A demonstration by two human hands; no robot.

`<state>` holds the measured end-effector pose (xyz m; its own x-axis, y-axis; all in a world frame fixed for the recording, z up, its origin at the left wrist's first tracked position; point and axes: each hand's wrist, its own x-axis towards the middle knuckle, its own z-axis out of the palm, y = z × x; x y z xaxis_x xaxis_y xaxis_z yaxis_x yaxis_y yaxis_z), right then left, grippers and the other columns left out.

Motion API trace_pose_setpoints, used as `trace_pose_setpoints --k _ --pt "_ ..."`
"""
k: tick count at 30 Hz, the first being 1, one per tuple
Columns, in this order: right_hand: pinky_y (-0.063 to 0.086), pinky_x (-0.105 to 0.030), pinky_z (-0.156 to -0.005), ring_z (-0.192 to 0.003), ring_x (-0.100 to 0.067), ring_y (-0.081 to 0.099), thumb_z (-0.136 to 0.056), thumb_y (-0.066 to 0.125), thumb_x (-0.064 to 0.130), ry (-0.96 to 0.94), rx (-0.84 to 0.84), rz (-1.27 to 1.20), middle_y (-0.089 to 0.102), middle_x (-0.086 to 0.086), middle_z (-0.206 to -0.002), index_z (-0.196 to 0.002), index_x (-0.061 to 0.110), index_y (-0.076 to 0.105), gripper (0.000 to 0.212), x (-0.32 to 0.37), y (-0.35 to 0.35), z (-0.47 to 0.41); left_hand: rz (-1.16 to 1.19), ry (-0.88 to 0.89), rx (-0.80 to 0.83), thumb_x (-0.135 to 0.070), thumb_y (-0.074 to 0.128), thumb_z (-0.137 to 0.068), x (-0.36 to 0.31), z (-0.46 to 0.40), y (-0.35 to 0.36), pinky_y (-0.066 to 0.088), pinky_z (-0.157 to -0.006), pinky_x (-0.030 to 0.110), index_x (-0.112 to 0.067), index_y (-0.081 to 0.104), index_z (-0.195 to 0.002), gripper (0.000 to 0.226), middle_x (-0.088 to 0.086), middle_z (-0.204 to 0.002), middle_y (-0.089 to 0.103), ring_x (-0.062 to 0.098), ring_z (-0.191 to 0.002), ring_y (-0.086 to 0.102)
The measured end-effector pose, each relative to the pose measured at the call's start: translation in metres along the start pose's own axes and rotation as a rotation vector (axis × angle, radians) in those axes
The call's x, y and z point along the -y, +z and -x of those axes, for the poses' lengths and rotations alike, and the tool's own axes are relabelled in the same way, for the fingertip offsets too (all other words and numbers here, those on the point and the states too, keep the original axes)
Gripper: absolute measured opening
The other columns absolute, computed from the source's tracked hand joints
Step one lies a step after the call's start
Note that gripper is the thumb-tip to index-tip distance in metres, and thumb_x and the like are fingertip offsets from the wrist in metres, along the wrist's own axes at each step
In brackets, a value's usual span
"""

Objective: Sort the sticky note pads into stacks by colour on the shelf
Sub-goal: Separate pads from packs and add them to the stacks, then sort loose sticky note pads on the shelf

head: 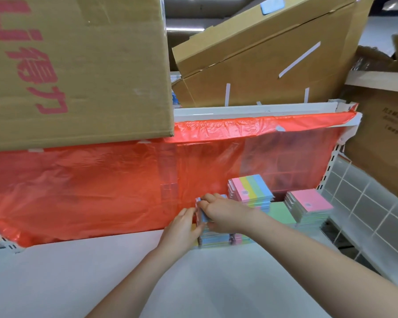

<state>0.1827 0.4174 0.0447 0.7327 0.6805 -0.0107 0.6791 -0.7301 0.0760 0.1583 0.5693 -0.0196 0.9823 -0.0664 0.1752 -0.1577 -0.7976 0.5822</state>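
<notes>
Gripping one blue square sticky note pad (202,212) on edge above a low multicoloured pad stack (216,239) on the white shelf (124,271): right hand (225,214) and left hand (184,226) both pinch it. Risk: a slip topples it against the red plastic sheet (101,184), or it lands skewed, nudging the neighbouring striped stack (251,191).

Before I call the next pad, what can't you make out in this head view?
- Pads gripped by left hand and right hand: count and colours hidden by fingers.
- Stack under the hands: top covered.
- Printed marks on the striped stack and pink-topped stack: too small.
- Behind the red plastic sheet: blurred.
</notes>
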Motion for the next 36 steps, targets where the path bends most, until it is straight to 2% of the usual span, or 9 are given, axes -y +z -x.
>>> trace_pose_setpoints --k 4,7,9,11,13,17,26,30,36 --pt "0.046 -0.042 -0.078 -0.109 -0.033 0.050 -0.091 0.046 0.020 -0.084 -0.221 -0.083 0.052 -0.013 -0.114 -0.117 0.007 0.053 0.029 0.014 -0.001 0.013 -0.036 -0.074 -0.047 -0.035 0.054 -0.091 0.012 0.020 -0.013 0.045 -0.089 0.036 -0.028 0.056 -0.118 0.028 -0.006 -0.116 0.057 0.016 -0.112 0.054" --pt "0.050 -0.043 -0.074 -0.096 -0.032 0.056 -0.089 0.043 0.021 -0.211 -0.282 -0.162 0.057 -0.010 -0.105 -0.111 0.011 0.059 0.029 0.032 0.009 0.021 -0.076 -0.193 -0.069 -0.035 0.047 -0.095 0.027 0.047 -0.019 0.044 -0.088 0.033 -0.032 0.057 -0.118 0.026 -0.012 -0.117 0.057 0.012 -0.109 0.055" --pt "0.051 -0.042 -0.070 -0.093 -0.030 0.057 -0.088 0.032 0.027 -0.270 -0.288 -0.222 0.059 -0.007 -0.102 -0.109 0.014 0.061 0.037 0.048 0.018 0.022 -0.082 -0.270 -0.086 -0.034 0.044 -0.095 0.038 0.071 -0.022 0.044 -0.087 0.032 -0.032 0.057 -0.117 0.026 -0.014 -0.118 0.058 0.011 -0.108 0.055" --pt "0.051 -0.041 -0.076 -0.102 -0.026 0.057 -0.089 0.029 0.028 -0.303 -0.253 -0.280 0.059 -0.005 -0.109 -0.115 0.017 0.059 0.041 0.066 0.031 0.016 -0.097 -0.352 -0.099 -0.030 0.044 -0.095 0.050 0.096 -0.024 0.043 -0.084 0.029 -0.033 0.058 -0.116 0.025 -0.016 -0.118 0.059 0.011 -0.106 0.056" --pt "0.049 -0.041 -0.085 -0.110 -0.025 0.054 -0.092 0.037 0.023 -0.322 -0.176 -0.339 0.057 -0.005 -0.118 -0.121 0.018 0.057 0.035 0.087 0.047 0.008 -0.102 -0.438 -0.098 -0.029 0.045 -0.095 0.063 0.124 -0.029 0.043 -0.081 0.029 -0.035 0.059 -0.114 0.025 -0.016 -0.114 0.062 0.011 -0.104 0.057" --pt "0.045 -0.036 -0.093 -0.115 -0.025 0.051 -0.093 0.042 0.022 -0.383 -0.050 -0.397 0.056 -0.006 -0.124 -0.125 0.017 0.055 0.035 0.135 0.073 -0.010 -0.114 -0.548 -0.130 -0.025 0.049 -0.093 0.089 0.180 -0.048 0.047 -0.084 0.029 -0.034 0.061 -0.112 0.024 -0.014 -0.114 0.063 0.010 -0.104 0.058" --pt "0.042 -0.035 -0.096 -0.115 -0.027 0.051 -0.094 0.043 0.023 -0.477 0.099 -0.415 0.053 -0.009 -0.127 -0.129 0.014 0.050 0.037 0.244 0.076 -0.054 -0.058 -0.709 -0.314 -0.015 0.048 -0.095 0.150 0.277 -0.120 0.049 -0.084 0.031 -0.017 0.059 -0.118 0.026 0.003 -0.114 0.065 0.017 -0.101 0.061" --pt "0.041 -0.032 -0.096 -0.115 -0.026 0.051 -0.095 0.043 0.023 -0.473 0.095 -0.410 0.053 -0.010 -0.127 -0.129 0.014 0.050 0.037 0.297 0.064 -0.077 -0.092 -0.715 -0.343 -0.017 0.046 -0.096 0.184 0.306 -0.160 0.042 -0.071 0.022 -0.020 0.057 -0.120 0.027 0.002 -0.108 0.066 0.011 -0.090 0.059" --pt "0.043 -0.035 -0.094 -0.116 -0.023 0.051 -0.095 0.041 0.027 -0.463 0.066 -0.368 0.055 -0.006 -0.127 -0.128 0.019 0.052 0.036 0.389 0.054 -0.108 -0.008 -0.723 -0.367 -0.020 0.049 -0.094 0.240 0.367 -0.219 0.049 -0.083 0.026 -0.022 0.057 -0.118 0.025 -0.003 -0.108 0.066 0.009 -0.097 0.061"
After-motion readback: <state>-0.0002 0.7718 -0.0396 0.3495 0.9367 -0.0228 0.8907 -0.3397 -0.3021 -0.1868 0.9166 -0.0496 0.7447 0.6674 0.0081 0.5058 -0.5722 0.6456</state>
